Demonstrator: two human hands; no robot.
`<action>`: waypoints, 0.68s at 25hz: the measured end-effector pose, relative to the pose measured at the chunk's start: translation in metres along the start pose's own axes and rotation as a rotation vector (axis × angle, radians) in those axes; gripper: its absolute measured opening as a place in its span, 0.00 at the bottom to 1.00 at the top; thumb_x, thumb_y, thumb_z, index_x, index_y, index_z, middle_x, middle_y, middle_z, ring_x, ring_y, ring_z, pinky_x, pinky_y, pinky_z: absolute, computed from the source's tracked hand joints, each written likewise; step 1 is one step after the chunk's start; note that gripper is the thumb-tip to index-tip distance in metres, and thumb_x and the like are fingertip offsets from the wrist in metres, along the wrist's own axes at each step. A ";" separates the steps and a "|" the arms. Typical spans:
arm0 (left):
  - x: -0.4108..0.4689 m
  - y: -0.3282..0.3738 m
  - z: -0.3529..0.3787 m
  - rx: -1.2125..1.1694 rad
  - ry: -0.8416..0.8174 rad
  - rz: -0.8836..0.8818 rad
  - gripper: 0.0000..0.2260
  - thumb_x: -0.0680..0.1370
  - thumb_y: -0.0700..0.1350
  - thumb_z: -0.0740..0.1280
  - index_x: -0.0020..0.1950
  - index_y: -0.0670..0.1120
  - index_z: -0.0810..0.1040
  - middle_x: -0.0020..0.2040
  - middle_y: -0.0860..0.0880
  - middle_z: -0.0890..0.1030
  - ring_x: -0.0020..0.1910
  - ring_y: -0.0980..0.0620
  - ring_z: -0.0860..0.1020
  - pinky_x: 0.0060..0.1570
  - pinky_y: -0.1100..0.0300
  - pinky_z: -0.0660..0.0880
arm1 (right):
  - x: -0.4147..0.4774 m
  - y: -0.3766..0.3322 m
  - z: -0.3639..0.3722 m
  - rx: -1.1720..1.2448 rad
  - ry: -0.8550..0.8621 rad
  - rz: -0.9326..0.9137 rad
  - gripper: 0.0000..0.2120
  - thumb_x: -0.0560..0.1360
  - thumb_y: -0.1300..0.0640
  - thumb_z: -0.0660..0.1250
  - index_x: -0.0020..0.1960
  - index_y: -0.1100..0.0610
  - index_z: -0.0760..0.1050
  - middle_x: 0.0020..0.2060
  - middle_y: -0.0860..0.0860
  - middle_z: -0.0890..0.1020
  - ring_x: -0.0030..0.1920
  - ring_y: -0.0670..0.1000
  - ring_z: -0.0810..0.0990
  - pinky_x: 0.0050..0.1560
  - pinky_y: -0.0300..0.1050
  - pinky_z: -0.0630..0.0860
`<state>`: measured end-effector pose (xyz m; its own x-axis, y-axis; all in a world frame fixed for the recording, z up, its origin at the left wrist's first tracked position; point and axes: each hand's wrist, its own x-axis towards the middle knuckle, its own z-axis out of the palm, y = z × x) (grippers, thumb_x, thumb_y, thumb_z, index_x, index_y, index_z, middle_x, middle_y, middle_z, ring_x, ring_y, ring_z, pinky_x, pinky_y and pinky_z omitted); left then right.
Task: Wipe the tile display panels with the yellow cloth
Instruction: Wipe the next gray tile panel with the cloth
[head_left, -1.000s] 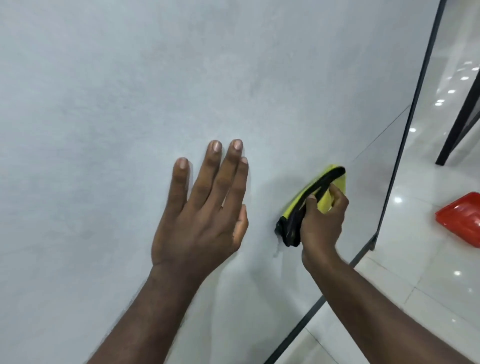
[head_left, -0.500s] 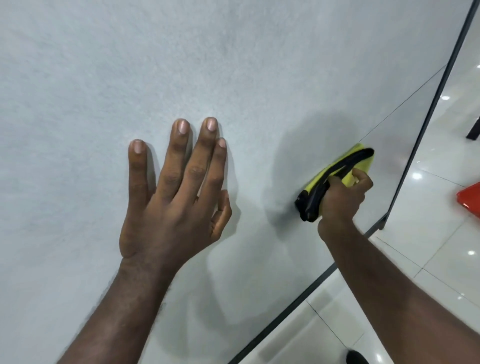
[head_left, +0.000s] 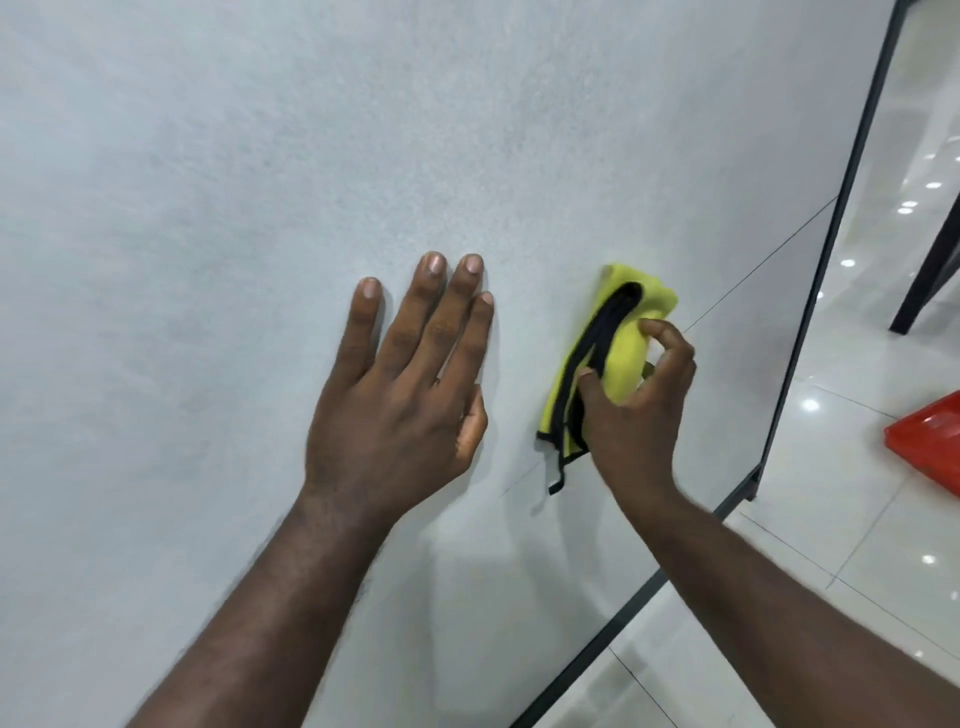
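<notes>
A yellow cloth (head_left: 626, 353), folded into a thick wad with black stitched edging, is pressed against a large pale grey tile display panel (head_left: 260, 208) that fills most of the view. The right hand (head_left: 634, 415) holds it there, its grip curled round the wad, thumb on the black edging, fingers bent over the yellow side. One black-edged corner hangs loose below. Just to the left, apart from the cloth, the left hand (head_left: 400, 410) rests flat on the panel, its grip spread, fingers straight. A thin black frame (head_left: 810, 312) borders the panel. On the glossy white floor (head_left: 857, 519) at far right sits a red tray (head_left: 930, 441), cut off by the edge; its contents cannot be made out.
</notes>
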<state>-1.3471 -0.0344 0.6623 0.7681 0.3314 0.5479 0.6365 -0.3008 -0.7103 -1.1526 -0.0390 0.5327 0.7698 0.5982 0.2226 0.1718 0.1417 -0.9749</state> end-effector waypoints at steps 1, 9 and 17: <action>-0.005 -0.005 -0.008 -0.064 -0.017 -0.016 0.30 0.83 0.49 0.64 0.85 0.42 0.67 0.87 0.41 0.60 0.87 0.42 0.57 0.85 0.36 0.52 | 0.002 -0.006 0.003 0.076 0.016 0.181 0.29 0.77 0.61 0.72 0.74 0.50 0.66 0.70 0.47 0.69 0.72 0.51 0.71 0.66 0.46 0.71; -0.076 -0.119 -0.070 -0.030 0.045 -0.146 0.30 0.84 0.51 0.62 0.87 0.46 0.64 0.88 0.42 0.55 0.88 0.42 0.53 0.84 0.33 0.46 | -0.044 -0.113 0.032 0.181 -0.016 -0.091 0.43 0.72 0.69 0.63 0.80 0.39 0.63 0.76 0.47 0.64 0.75 0.48 0.65 0.78 0.51 0.66; -0.125 -0.177 -0.091 0.022 0.125 -0.191 0.30 0.86 0.52 0.60 0.86 0.43 0.64 0.88 0.39 0.56 0.87 0.39 0.54 0.84 0.31 0.48 | -0.092 -0.184 0.060 0.057 -0.033 -0.385 0.38 0.77 0.64 0.63 0.82 0.38 0.63 0.81 0.48 0.60 0.80 0.52 0.62 0.80 0.55 0.63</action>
<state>-1.5492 -0.1036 0.7594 0.6373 0.2666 0.7230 0.7706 -0.2230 -0.5970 -1.2915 -0.0730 0.6920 0.6356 0.5174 0.5730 0.4091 0.4037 -0.8183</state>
